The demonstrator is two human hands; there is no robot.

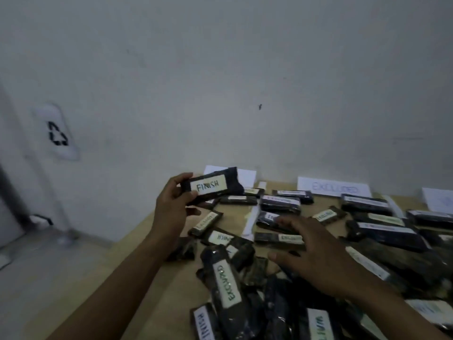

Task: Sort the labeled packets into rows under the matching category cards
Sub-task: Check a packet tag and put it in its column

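Dark packet marked FINISH (212, 186): pinched at its end by the left hand (171, 207), held above the table (147, 244). Right hand (316, 251): fingers spread, hovering over the packet pile (245, 290), contact unclear.

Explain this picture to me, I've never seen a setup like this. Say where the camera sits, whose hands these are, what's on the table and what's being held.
There is no machine here. A person wears one camera on the head, looking down at their own bare hands. The left hand holds up a dark packet labelled FINISH. The right hand is open, fingers spread over a loose pile of similar packets on the wooden table. The blur hides whether it touches them. By the wall lies a white card reading EXCLUDED, with a few packets laid below it.
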